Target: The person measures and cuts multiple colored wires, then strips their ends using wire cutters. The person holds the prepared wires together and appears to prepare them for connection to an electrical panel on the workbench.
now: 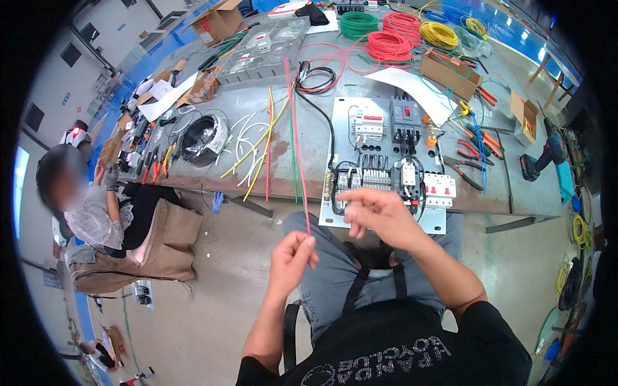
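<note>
My left hand (291, 260), below the table's front edge, pinches the lower end of a long red wire (298, 154). The wire runs up and away over the tabletop. My right hand (384, 217) is raised over the lower part of a white mounting plate (342, 108), its fingers apart and nothing seen in them. On the plate are a dark grey circuit breaker (407, 113), a white breaker with red levers (369, 123), a row of terminal blocks (373, 178) and more red-lever breakers (440, 187). The plate overhangs the table edge above my lap.
Pliers (465, 172) and a cordless drill (544, 154) lie to the right. Red (389, 46), green (358, 26) and yellow (439, 35) wire coils sit at the back. Cut wires (265, 154) and a black cable coil (203, 137) are left. A person (96, 215) sits at far left.
</note>
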Demonstrator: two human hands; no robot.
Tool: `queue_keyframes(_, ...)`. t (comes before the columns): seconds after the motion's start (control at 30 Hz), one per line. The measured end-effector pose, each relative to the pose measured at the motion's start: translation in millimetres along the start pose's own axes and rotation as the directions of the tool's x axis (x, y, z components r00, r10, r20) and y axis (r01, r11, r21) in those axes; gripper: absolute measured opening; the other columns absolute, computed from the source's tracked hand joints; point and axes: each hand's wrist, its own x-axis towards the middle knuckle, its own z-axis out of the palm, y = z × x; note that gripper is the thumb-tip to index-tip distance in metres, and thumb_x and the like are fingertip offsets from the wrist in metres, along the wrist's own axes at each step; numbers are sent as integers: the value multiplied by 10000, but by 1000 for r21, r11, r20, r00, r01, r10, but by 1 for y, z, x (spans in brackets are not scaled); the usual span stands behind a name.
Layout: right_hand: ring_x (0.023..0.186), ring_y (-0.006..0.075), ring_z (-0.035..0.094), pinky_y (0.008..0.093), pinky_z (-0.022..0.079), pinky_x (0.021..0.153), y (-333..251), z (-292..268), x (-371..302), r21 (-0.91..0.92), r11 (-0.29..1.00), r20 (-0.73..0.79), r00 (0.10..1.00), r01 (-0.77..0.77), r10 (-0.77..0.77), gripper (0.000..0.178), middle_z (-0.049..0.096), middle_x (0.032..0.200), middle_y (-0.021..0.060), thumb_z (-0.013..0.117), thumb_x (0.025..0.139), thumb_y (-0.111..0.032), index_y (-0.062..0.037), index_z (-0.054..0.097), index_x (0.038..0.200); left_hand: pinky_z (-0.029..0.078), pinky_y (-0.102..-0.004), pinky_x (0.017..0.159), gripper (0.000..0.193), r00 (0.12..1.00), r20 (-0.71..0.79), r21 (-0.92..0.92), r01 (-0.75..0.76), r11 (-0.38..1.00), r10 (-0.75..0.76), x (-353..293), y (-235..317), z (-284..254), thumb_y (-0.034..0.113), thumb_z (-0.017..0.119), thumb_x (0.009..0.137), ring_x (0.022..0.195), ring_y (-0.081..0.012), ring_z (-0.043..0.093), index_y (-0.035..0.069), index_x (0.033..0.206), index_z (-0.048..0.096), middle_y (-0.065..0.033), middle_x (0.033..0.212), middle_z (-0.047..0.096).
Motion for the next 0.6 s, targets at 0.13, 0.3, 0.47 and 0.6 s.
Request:
queue_keyframes(0.13,757,81,658,221,547,677,14,10,-18,11,999,70,997,-34,33,325,683,903,39,630,1004,-114,16,633,1302,444,-247,511,232,993,-110,212,-10,977,34,50,-9,-18,211,634,1005,546,-75,566,18,878,619,-25,659,632)
queue_keyframes(0.3,716,60,632,220,526,647,30,17,-35,63,995,65,995,-79,75,315,656,854,-1,666,983,-118,27,649,1262,422,-248,502,283,993,-115,290,29,957,5,102,-14,-30,256,647,1000,528,-78,554,14,857,615,-40,637,629)
queue_keyframes(0.47,728,64,635,223,529,652,36,14,-48,52,993,52,993,-107,104,318,655,859,5,672,975,-106,20,651,1266,510,-406,603,334,903,-171,725,-156,671,395,136,-18,-53,324,703,937,604,-267,656,-7,901,680,-151,680,666)
queue_keyframes(0.6,736,62,636,226,540,668,45,16,-53,82,988,80,989,-133,126,318,663,892,10,674,977,-106,3,651,1275,525,-481,742,250,835,-260,916,56,396,484,156,-11,-110,275,725,875,853,-391,689,30,895,683,-204,874,709)
